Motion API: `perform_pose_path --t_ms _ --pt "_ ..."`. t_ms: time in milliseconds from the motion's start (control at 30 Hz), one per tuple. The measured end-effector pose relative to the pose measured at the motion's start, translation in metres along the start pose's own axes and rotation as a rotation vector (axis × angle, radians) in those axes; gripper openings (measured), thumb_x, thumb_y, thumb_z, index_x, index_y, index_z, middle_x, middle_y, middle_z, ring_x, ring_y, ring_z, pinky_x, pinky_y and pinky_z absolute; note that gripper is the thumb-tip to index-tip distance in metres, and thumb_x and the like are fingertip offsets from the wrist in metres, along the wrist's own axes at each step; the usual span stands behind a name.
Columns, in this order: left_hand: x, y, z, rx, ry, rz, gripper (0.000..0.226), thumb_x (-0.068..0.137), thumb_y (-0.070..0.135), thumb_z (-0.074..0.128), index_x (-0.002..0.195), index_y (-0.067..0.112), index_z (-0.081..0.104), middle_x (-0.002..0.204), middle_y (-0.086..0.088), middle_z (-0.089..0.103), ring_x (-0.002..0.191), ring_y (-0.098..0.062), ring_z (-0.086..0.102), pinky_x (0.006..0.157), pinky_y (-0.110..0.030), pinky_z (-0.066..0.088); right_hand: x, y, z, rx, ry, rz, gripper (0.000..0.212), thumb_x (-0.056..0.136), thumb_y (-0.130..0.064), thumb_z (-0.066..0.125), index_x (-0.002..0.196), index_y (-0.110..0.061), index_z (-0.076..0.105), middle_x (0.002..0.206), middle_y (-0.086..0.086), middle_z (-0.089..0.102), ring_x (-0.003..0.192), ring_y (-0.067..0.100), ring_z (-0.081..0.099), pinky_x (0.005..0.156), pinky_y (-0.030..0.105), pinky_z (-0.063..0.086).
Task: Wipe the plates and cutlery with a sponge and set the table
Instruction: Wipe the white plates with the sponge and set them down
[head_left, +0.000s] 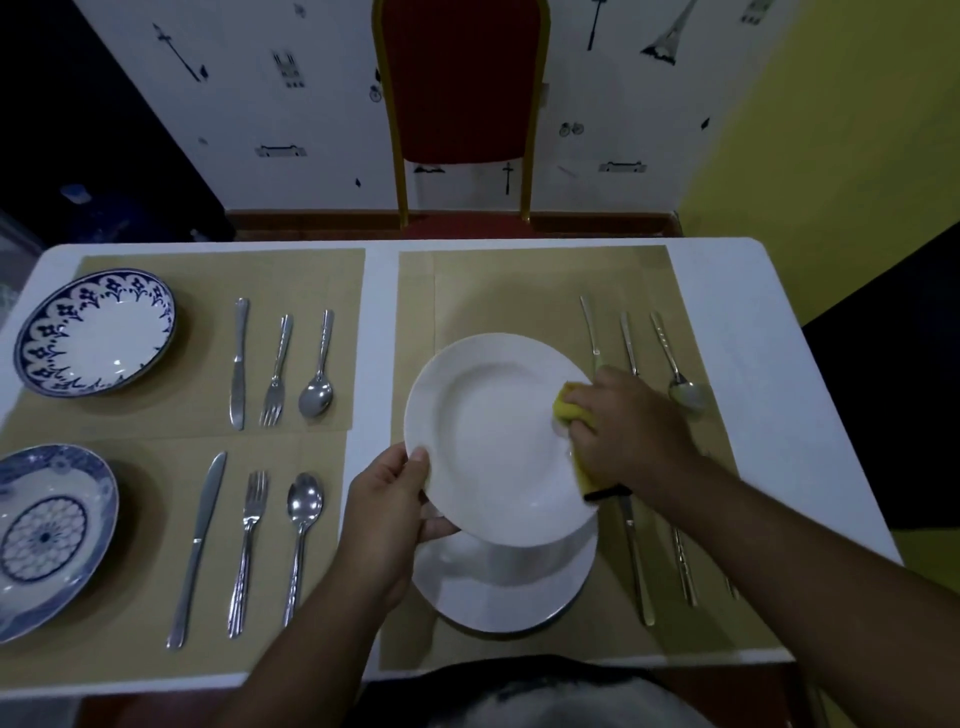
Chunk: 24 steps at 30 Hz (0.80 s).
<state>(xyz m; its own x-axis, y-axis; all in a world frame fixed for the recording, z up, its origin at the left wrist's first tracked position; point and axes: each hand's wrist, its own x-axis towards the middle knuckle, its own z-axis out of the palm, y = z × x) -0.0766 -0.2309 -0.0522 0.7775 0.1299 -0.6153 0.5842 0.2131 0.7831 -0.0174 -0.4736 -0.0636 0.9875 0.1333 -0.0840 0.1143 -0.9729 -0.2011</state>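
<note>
Plates: on the counter (810, 395), two left settings (218, 364) look finished. At right, the left hand (387, 512) grips a white plate (488, 441) above a second plate (498, 592); the right hand (631, 431) presses a sponge (566, 408) to it. Right-side cutlery (631, 530) probably awaits wiping.

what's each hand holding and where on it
Left hand grips the white plate by its left rim; right hand clutches the yellow sponge against the plate's right side.

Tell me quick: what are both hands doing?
Left hand: closed, holding the plain white round plate by its rim.
Right hand: closed on the yellow sponge.
</note>
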Motion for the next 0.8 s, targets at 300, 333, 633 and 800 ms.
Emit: perform_pose_path --t_ms 300,333,633,800 --pt "0.091 0.049 0.005 -0.186 0.150 -0.007 0.021 0.106 0.011 0.048 0.099 0.015 0.067 0.105 -0.005 0.072 0.093 -0.020 0.071 0.059 -0.035 0.062 0.071 -0.015 -0.012 0.302 0.139 0.119 0.028 0.082 -0.030 0.059 0.109 -0.032 0.066 0.094 -0.004 0.050 0.084 0.021 0.054 0.069 0.038 0.053" --pt "0.103 0.052 0.008 -0.192 0.163 -0.008 0.020 0.106 0.011 0.048 0.098 0.016 0.066 0.107 -0.005 0.070 0.096 -0.021 0.069 0.060 -0.036 0.063 0.079 -0.018 -0.011 0.305 0.130 0.107 0.027 0.083 -0.029 0.059 0.109 -0.031 0.066 0.096 -0.003 0.051 0.085 0.021 0.054 0.069 0.038 0.053" --pt "0.166 0.044 0.023 -0.037 0.246 -0.076 0.020 0.099 0.013 0.053 0.089 0.004 0.067 0.084 -0.014 0.063 0.070 -0.030 0.061 0.073 -0.053 0.059 0.123 -0.039 0.020 0.210 0.018 0.038 0.020 0.080 -0.025 0.055 0.095 -0.027 0.068 0.089 0.000 0.047 0.086 0.024 0.052 0.065 0.036 0.049" --pt "0.171 0.035 0.016 0.353 0.227 0.117 0.019 0.095 0.016 0.044 0.094 0.010 0.062 0.091 -0.003 0.062 0.089 -0.025 0.057 0.073 -0.032 0.043 0.125 -0.037 0.040 0.111 -0.066 0.037 0.017 0.079 -0.024 0.053 0.092 -0.025 0.064 0.084 -0.002 0.040 0.086 0.026 0.051 0.061 0.031 0.042"
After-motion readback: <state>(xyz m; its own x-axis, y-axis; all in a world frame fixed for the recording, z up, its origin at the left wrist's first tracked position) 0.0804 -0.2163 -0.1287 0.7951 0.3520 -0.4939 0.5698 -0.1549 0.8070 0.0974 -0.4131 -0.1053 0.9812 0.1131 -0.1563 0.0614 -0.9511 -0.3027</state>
